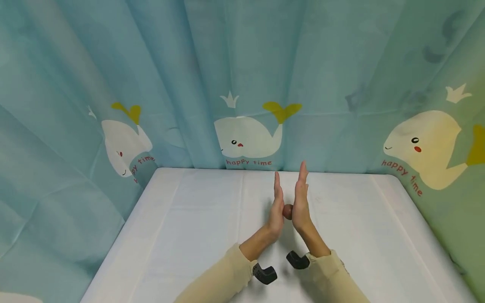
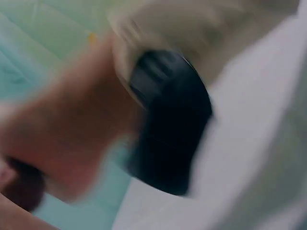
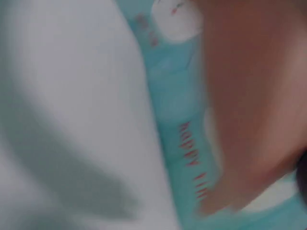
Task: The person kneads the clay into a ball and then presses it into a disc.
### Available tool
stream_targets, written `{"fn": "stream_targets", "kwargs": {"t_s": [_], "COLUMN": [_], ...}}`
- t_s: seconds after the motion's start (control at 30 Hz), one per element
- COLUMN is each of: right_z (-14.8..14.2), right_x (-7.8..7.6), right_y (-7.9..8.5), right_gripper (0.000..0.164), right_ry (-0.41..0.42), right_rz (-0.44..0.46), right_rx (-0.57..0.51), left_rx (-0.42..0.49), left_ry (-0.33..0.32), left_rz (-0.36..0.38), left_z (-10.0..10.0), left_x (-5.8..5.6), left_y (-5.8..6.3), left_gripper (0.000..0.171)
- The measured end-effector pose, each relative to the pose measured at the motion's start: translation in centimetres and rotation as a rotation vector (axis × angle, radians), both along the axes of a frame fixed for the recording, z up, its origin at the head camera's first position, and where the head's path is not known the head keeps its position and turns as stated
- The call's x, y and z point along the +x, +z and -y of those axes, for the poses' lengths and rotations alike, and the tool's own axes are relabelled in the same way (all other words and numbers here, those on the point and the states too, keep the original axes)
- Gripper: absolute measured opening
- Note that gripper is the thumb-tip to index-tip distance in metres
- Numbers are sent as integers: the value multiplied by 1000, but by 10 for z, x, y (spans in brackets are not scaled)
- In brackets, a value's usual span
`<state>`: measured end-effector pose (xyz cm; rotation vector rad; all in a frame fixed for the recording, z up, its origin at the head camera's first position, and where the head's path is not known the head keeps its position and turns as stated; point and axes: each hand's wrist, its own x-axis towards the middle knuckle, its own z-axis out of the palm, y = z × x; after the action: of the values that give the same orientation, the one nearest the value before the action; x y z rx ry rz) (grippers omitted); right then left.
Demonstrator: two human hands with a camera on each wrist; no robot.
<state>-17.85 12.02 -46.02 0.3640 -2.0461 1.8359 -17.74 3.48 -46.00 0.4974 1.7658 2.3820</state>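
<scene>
Just one small brown ball (image 1: 287, 212) sits between my two palms, low down toward the wrists, touching both as far as I can see. My left hand (image 1: 278, 208) stands on edge with its fingers straight and pointing away from me; my right hand (image 1: 301, 206) faces it in the same way. The two are apart by no more than the ball's width, neither one curled round it: the flat palms alone hold it. In both wrist views my skin is a blur, though the ball shows as a dark round patch at the edge.

Two cream sleeves, left (image 1: 223, 277) and right (image 1: 335, 273), end at my wrists, and two black curved pieces, one at the left cuff (image 1: 265, 274) and one at the right cuff (image 1: 298, 260), jut inward toward each other. Under all this lies one white table (image 1: 201, 235) with rounded far corners.

Around it hangs a blue-green curtain (image 1: 333, 63) with three whole whales on it, each with a crown above. Red lettering under the middle whale (image 1: 250, 136) and the right whale (image 1: 424, 143) reads "happy time"; under the left whale (image 1: 123, 143), a fold partly hides the words.
</scene>
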Motion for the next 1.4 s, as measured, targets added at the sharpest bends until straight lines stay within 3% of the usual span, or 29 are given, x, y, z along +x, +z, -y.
{"fn": "stream_targets", "kwargs": {"t_s": [0.1,0.17,0.3,0.4,0.57,0.7,0.83,0.97,1.07,1.13,1.23,1.33,1.4], "right_z": [-3,3,17,14,-7,3,18,6,-6,-7,6,18,18], "right_x": [-4,4,23,20,-3,8,26,15,0,-1,14,27,26], "right_y": [-18,-28,-25,-14,-17,-32,-20,-1,-6,-15,-22,-12,-1], "right_gripper": [54,54,55,55,53,54,56,56,53,53,54,55,55], "right_ry": [51,98,159,109,15,88,134,62,39,52,91,101,90], "right_rz": [59,79,81,44,150,197,133,98,146,185,154,69,54], "right_rx": [-32,-54,-72,-97,-218,-231,-204,-185,-187,-175,-120,-57,-41], "left_rx": [-23,-75,-197,-208,-180,-192,-203,-141,-78,-55,-77,-101,-115], "left_ry": [44,95,173,114,-21,14,32,-57,-96,-79,-9,37,19], "left_rz": [-47,-82,-72,-66,-135,-161,-118,-127,-184,-203,-176,-119,-104], "left_z": [2,4,9,7,1,3,6,3,0,1,3,4,2], "left_x": [-3,-9,-19,-12,1,-8,-19,-12,-5,-6,-17,-29,-28], "left_y": [6,5,-7,-14,-8,-3,-8,-12,-10,-7,-9,-19,-27], "left_gripper": [64,66,70,72,71,73,72,67,65,63,62,65,68]}}
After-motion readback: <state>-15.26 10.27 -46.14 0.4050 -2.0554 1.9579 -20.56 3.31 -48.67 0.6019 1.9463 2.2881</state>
